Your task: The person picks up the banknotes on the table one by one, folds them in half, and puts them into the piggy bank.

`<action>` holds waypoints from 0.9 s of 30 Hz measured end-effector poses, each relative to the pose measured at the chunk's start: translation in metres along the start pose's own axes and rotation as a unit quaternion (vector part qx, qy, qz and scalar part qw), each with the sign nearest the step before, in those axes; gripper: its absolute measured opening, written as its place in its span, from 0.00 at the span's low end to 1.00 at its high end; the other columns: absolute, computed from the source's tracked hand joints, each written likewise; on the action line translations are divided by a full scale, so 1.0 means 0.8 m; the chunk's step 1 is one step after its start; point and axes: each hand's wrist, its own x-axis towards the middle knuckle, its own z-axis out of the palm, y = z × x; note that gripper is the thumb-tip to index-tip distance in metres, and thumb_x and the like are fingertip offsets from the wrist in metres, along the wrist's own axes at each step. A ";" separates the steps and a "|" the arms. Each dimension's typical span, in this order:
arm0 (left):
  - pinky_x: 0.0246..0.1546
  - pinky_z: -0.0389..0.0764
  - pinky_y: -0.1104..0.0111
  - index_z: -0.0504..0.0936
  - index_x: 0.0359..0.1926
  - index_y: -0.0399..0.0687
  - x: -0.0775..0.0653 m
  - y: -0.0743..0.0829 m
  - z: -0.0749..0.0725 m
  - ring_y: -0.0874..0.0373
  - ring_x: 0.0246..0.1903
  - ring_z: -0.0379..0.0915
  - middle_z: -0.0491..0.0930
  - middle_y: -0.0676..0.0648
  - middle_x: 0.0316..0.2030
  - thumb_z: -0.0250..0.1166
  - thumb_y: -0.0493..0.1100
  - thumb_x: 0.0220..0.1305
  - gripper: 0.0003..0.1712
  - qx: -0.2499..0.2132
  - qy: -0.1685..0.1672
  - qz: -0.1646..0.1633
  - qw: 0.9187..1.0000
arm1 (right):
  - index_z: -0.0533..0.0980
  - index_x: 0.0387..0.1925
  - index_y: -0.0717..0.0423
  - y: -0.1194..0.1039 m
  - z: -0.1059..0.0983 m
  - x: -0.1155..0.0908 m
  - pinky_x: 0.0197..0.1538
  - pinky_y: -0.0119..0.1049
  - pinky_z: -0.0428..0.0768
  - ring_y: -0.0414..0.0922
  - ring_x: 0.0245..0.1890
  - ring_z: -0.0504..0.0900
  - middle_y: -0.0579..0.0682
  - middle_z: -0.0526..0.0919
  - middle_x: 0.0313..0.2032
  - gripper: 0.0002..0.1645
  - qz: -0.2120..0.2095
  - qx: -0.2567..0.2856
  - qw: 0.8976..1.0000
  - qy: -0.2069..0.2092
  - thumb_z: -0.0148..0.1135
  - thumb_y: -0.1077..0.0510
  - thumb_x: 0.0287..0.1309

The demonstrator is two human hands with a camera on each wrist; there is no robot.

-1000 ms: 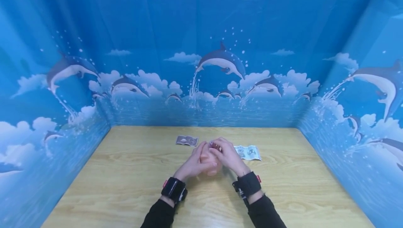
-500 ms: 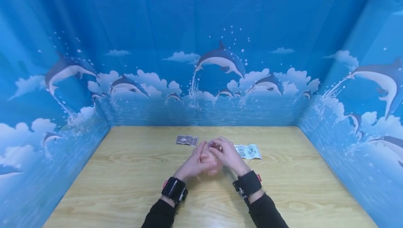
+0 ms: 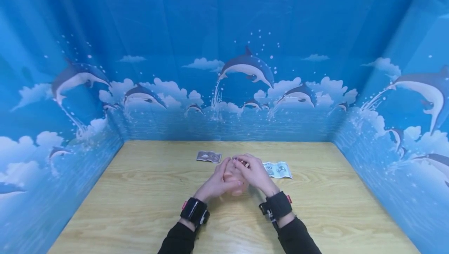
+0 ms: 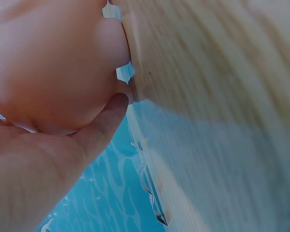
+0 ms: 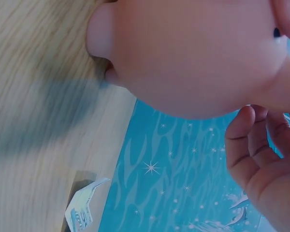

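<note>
A pink piggy bank [image 3: 235,176], smooth and rounded, stands on the table between the hands. My left hand [image 3: 215,184] grips its left side, thumb across the front. In the left wrist view a digit of that hand presses under its round body [image 4: 53,63]. My right hand [image 3: 256,172] is at the top, thumb and forefinger together, pinching a small purplish thing [image 3: 235,159] that is mostly hidden. The right wrist view has the other right fingers [image 5: 239,140] curled beside the piggy bank, near its black eye [image 5: 277,33].
A brownish-purple banknote [image 3: 208,156] lies behind the left hand. Right of the right hand is a pale green-blue banknote [image 3: 278,170], creased and partly covered. The wooden table [image 3: 140,207] is enclosed by a blue dolphin-print curtain [image 3: 175,51] at the back and both sides.
My right thumb and fingers shift slightly at the top of the piggy bank, and less of the purplish thing shows. The left hand and piggy bank stay put.
</note>
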 end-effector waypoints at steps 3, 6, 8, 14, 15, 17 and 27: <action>0.62 0.64 0.33 0.40 0.78 0.59 0.000 0.000 0.000 0.34 0.71 0.52 0.39 0.39 0.78 0.72 0.64 0.51 0.65 0.000 0.001 0.000 1.000 | 0.83 0.49 0.52 -0.001 -0.002 -0.001 0.44 0.38 0.83 0.42 0.42 0.82 0.48 0.86 0.44 0.16 0.015 0.018 1.000 0.001 0.56 0.50 0.69; 0.63 0.61 0.32 0.41 0.78 0.59 0.001 -0.001 0.000 0.35 0.72 0.50 0.39 0.39 0.77 0.73 0.63 0.51 0.64 0.000 0.001 0.003 1.000 | 0.83 0.47 0.52 0.000 -0.005 -0.001 0.47 0.38 0.83 0.43 0.44 0.83 0.47 0.86 0.44 0.16 0.019 0.030 0.999 -0.001 0.55 0.50 0.70; 0.64 0.58 0.31 0.41 0.78 0.58 0.001 -0.001 0.001 0.34 0.72 0.49 0.40 0.38 0.77 0.73 0.63 0.50 0.65 -0.002 0.002 0.004 1.000 | 0.84 0.47 0.51 0.001 -0.005 -0.001 0.48 0.39 0.83 0.44 0.44 0.83 0.47 0.86 0.44 0.15 0.019 0.037 0.999 -0.005 0.56 0.50 0.70; 0.63 0.60 0.32 0.41 0.78 0.58 0.001 -0.001 0.001 0.34 0.72 0.50 0.40 0.37 0.77 0.73 0.64 0.50 0.65 0.000 0.005 0.000 1.000 | 0.84 0.47 0.50 0.006 -0.003 0.000 0.51 0.42 0.82 0.44 0.47 0.83 0.46 0.86 0.45 0.15 0.029 0.056 0.998 -0.010 0.57 0.49 0.69; 0.62 0.61 0.32 0.41 0.78 0.58 0.001 0.000 0.001 0.34 0.71 0.51 0.41 0.37 0.77 0.73 0.63 0.51 0.65 0.000 0.005 0.000 1.000 | 0.84 0.46 0.50 0.007 -0.002 0.000 0.51 0.42 0.82 0.44 0.47 0.83 0.46 0.86 0.45 0.15 0.030 0.057 0.998 -0.010 0.57 0.49 0.69; 0.62 0.61 0.31 0.41 0.78 0.58 0.001 0.000 0.000 0.34 0.71 0.51 0.41 0.36 0.77 0.73 0.63 0.51 0.65 0.001 0.005 0.001 1.000 | 0.84 0.46 0.49 0.008 -0.002 0.001 0.50 0.41 0.82 0.44 0.46 0.82 0.46 0.86 0.44 0.14 0.032 0.055 0.998 -0.011 0.58 0.49 0.68; 0.64 0.57 0.31 0.41 0.78 0.59 0.001 -0.001 0.001 0.35 0.72 0.49 0.41 0.37 0.77 0.72 0.65 0.51 0.64 0.018 0.005 0.009 1.000 | 0.83 0.48 0.54 0.007 0.001 0.000 0.45 0.35 0.82 0.43 0.42 0.82 0.48 0.86 0.43 0.13 0.002 0.047 0.999 -0.007 0.61 0.55 0.65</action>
